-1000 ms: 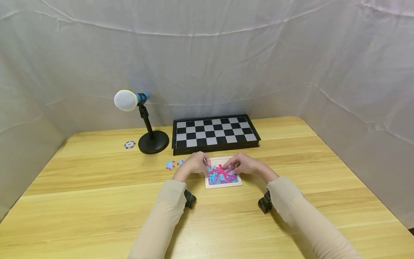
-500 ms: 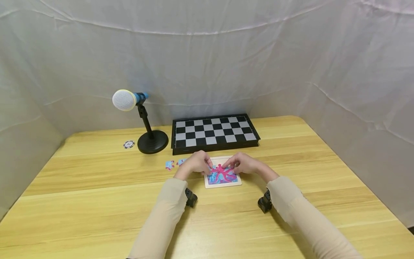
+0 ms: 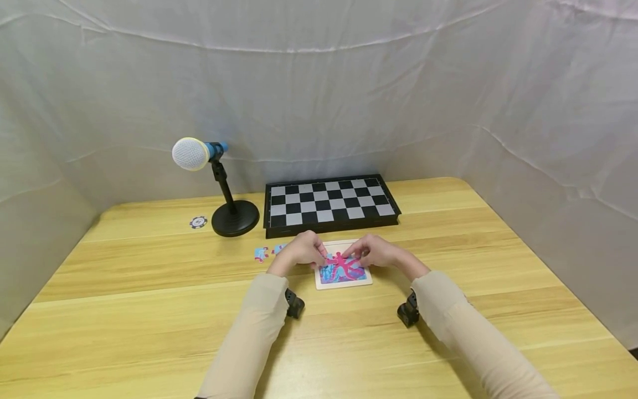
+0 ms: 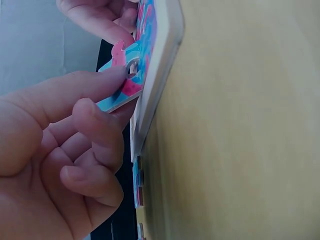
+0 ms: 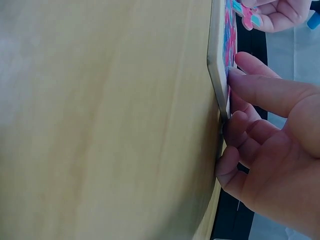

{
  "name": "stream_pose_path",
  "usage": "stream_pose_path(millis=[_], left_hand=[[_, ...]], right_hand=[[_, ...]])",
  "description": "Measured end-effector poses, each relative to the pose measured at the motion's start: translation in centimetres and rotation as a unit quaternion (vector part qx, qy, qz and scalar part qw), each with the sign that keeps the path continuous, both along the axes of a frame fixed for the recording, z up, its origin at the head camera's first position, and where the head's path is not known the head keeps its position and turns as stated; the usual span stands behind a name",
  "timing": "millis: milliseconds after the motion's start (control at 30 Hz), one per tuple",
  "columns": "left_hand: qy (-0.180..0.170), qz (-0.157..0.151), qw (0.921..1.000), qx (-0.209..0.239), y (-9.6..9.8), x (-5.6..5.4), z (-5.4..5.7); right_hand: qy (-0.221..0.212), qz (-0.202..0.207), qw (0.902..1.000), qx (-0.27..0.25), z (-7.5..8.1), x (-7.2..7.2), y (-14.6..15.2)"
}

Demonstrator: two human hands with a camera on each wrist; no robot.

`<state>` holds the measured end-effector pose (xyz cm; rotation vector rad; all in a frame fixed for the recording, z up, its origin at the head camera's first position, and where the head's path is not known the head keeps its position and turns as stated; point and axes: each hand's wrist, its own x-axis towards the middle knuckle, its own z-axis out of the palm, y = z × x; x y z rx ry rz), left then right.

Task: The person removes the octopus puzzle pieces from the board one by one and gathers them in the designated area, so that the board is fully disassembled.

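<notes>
In the head view, the left hand (image 3: 303, 250) is covering the upper-left part of the puzzle tray (image 3: 344, 286), and its wrist is partly hiding one loose piece (image 3: 278, 249); another loose piece (image 3: 261, 254) is lying in sight just beside it. The sleeves (image 3: 243, 338) are running out of the picture at the bottom. In the left wrist view, the held piece (image 4: 131, 89) is concealing the tip of the left forefinger, and whether that piece is seating in the tray is impossible to tell; it is slanting over the tray's edge. The left thumb and forefinger are pinching it from both faces, while the other fingers are curling loosely clear of it.

The right hand (image 3: 376, 252) is resting at the tray's upper-right part, its thumb and forefinger standing apart and touching the puzzle; what lies under those tips is hard to make out. Its remaining fingers are bending beside the tray's edge. The tray itself is lying flat on the table (image 3: 349, 354) between the hands, showing a pink, many-armed figure on blue, with the chessboard (image 3: 333, 206) sitting behind it.
</notes>
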<state>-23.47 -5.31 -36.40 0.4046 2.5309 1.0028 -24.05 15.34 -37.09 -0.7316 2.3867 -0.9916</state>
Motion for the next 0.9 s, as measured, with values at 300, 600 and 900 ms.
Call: stream_pose_path(millis=[300,600,900], left_hand=[[0.013,-0.003,0.9998,-0.014,0.14,0.08,0.32],[0.012,-0.005,0.9997,-0.020,0.25,0.33,0.74],[0.015,-0.005,0.9998,-0.015,0.18,0.41,0.74]], right_hand=[[0.002,-0.003,1.0000,0.001,-0.02,0.03,-0.01],[0.002,-0.001,1.0000,-0.003,-0.03,0.07,-0.04],[-0.001,-0.005,1.0000,0.002,0.01,0.09,-0.08]])
